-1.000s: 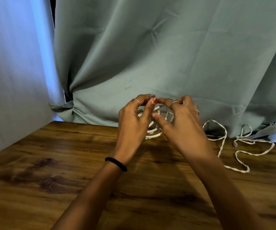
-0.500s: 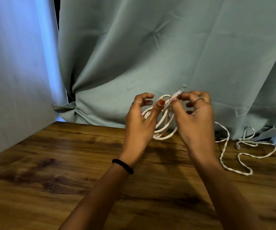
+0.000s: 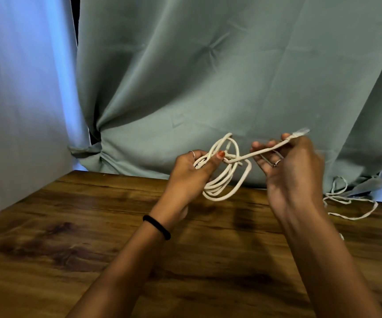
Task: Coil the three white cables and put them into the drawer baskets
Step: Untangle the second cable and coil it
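A white cable coil (image 3: 222,182) hangs in the air above the wooden table (image 3: 93,237). My left hand (image 3: 192,173) grips the coil's loops, thumb pressed over them. My right hand (image 3: 293,171) pinches the cable's free end near its plug (image 3: 301,132), which sticks out up and to the right. That end runs taut back across the coil. A second white cable (image 3: 350,203) lies loose on the table at the right, partly hidden behind my right wrist. No drawer or basket is in view.
A grey-green curtain (image 3: 208,76) hangs right behind the table's far edge. A pale wall or panel (image 3: 13,111) closes off the left side. Bare dark wood stretches to the front and left of my arms.
My right hand has pulled the cable's free end out to the right, away from the coil. The coil in my left hand now hangs in longer loops.
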